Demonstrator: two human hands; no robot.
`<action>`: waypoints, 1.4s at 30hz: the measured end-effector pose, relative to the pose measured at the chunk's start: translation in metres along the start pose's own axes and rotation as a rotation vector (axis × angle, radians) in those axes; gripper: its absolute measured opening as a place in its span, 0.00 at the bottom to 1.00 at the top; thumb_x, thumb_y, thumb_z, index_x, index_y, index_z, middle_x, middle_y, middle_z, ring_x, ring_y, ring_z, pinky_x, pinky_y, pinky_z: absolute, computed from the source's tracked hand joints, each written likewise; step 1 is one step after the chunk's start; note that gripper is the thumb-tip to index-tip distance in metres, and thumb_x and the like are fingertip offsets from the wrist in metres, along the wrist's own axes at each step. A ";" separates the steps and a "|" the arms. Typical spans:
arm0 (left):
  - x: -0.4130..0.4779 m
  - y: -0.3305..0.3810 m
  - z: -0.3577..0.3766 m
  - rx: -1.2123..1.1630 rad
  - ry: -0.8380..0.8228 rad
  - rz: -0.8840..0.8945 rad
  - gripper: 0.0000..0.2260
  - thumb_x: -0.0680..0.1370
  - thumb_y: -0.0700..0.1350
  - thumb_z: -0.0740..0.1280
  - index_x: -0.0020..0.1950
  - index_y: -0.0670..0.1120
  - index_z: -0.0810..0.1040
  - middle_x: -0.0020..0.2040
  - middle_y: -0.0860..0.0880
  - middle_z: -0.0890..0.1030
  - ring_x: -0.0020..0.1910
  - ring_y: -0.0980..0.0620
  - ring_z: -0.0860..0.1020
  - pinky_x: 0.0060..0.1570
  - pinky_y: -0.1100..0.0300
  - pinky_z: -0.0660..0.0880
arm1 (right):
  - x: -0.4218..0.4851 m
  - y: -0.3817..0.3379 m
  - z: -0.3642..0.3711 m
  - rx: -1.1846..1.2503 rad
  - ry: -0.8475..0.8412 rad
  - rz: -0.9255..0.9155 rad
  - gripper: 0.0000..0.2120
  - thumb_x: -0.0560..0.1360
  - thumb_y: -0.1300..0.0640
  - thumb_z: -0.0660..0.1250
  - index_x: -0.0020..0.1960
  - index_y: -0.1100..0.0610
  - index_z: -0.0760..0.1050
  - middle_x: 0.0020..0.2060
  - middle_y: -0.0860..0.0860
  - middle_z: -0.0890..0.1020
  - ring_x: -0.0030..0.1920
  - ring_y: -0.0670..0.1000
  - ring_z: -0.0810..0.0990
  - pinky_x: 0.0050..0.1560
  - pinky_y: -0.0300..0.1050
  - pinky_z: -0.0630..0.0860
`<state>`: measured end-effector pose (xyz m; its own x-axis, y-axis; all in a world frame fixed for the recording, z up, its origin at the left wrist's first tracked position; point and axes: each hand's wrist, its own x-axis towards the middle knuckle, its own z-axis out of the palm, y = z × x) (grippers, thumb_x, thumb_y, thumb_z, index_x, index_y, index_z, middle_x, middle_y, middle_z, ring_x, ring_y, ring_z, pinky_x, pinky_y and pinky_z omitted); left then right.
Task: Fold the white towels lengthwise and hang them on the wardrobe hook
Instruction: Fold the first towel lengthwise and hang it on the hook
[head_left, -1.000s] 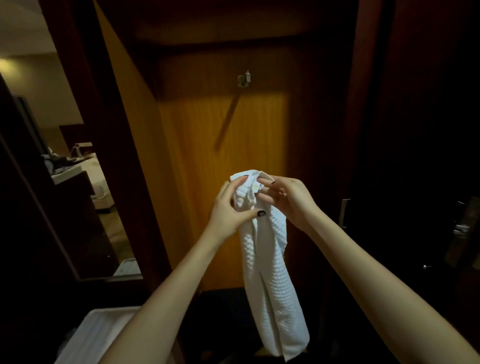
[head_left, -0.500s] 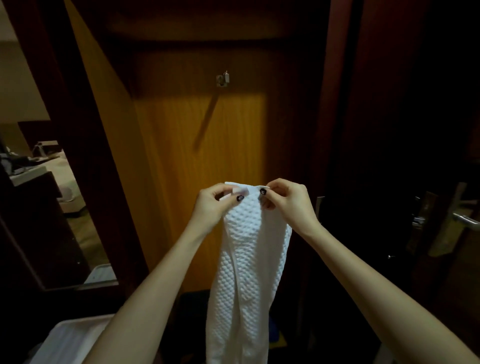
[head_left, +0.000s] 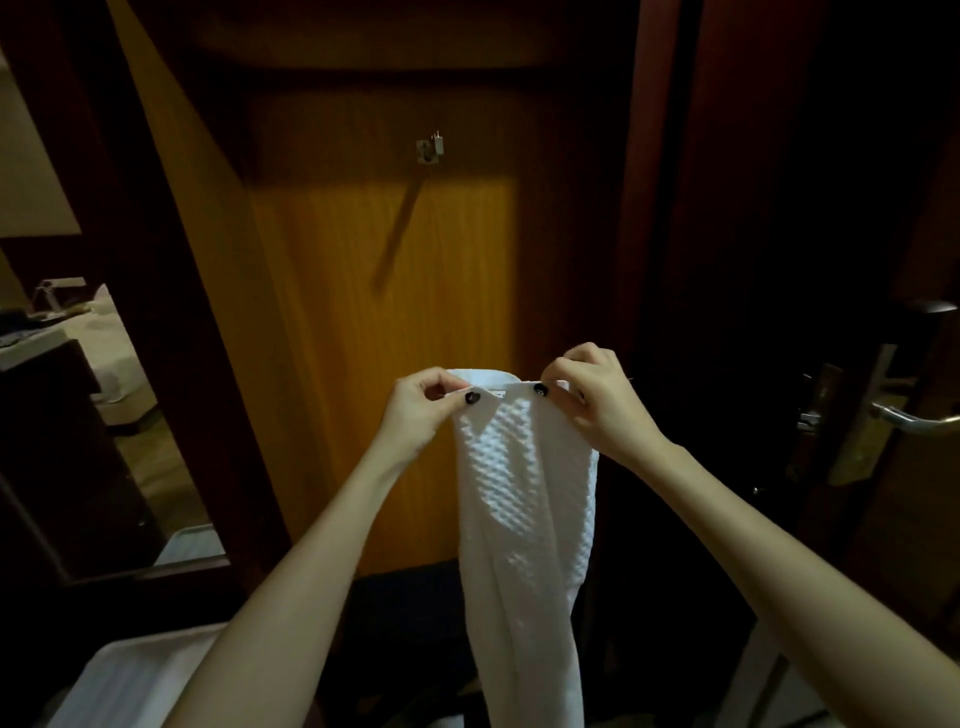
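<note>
A white waffle-textured towel (head_left: 524, 519) hangs down in front of me, folded into a narrow strip. My left hand (head_left: 421, 410) pinches its top left corner and my right hand (head_left: 597, 400) pinches the top right corner, so the upper edge is stretched flat between them. The small metal hook (head_left: 430, 147) sits on the lit wooden back panel of the wardrobe (head_left: 363, 322), well above the towel and slightly left of it. Nothing hangs on the hook. The towel's lower end runs out of the frame.
A white tray-like surface (head_left: 130, 675) lies at the lower left. A mirror or opening at the left shows a bed (head_left: 117, 358). A door with a metal handle (head_left: 904, 415) stands at the right. Dark wardrobe frames flank the panel.
The bunched top of the towel has been spread out: my hands moved apart to the two upper corners and the top edge now lies straight. The view shifted slightly.
</note>
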<state>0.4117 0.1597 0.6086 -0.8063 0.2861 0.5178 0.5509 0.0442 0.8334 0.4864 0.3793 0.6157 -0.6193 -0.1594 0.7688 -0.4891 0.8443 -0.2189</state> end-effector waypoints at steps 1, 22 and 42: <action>0.002 0.002 0.002 -0.002 0.007 0.012 0.07 0.72 0.37 0.73 0.38 0.48 0.80 0.35 0.54 0.80 0.34 0.66 0.76 0.36 0.72 0.70 | -0.004 0.001 -0.002 -0.016 0.014 -0.008 0.02 0.74 0.65 0.70 0.46 0.60 0.79 0.41 0.49 0.73 0.48 0.42 0.61 0.49 0.50 0.67; -0.003 0.004 -0.019 0.118 -0.216 0.086 0.12 0.72 0.34 0.73 0.40 0.52 0.81 0.34 0.55 0.79 0.34 0.60 0.75 0.35 0.68 0.69 | -0.015 0.013 -0.013 0.222 0.021 0.420 0.14 0.79 0.57 0.64 0.36 0.52 0.63 0.29 0.46 0.68 0.29 0.42 0.64 0.30 0.36 0.60; 0.027 0.001 0.001 0.413 -0.289 0.127 0.09 0.74 0.33 0.70 0.41 0.46 0.75 0.37 0.54 0.77 0.38 0.57 0.76 0.39 0.67 0.70 | -0.033 0.027 -0.059 -0.004 -0.105 0.273 0.16 0.72 0.62 0.74 0.36 0.60 0.67 0.30 0.51 0.71 0.30 0.45 0.67 0.31 0.37 0.63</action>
<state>0.3908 0.1688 0.6235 -0.6671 0.5635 0.4872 0.7268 0.3490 0.5915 0.5299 0.4373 0.6201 -0.7879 0.0223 0.6154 -0.2933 0.8652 -0.4068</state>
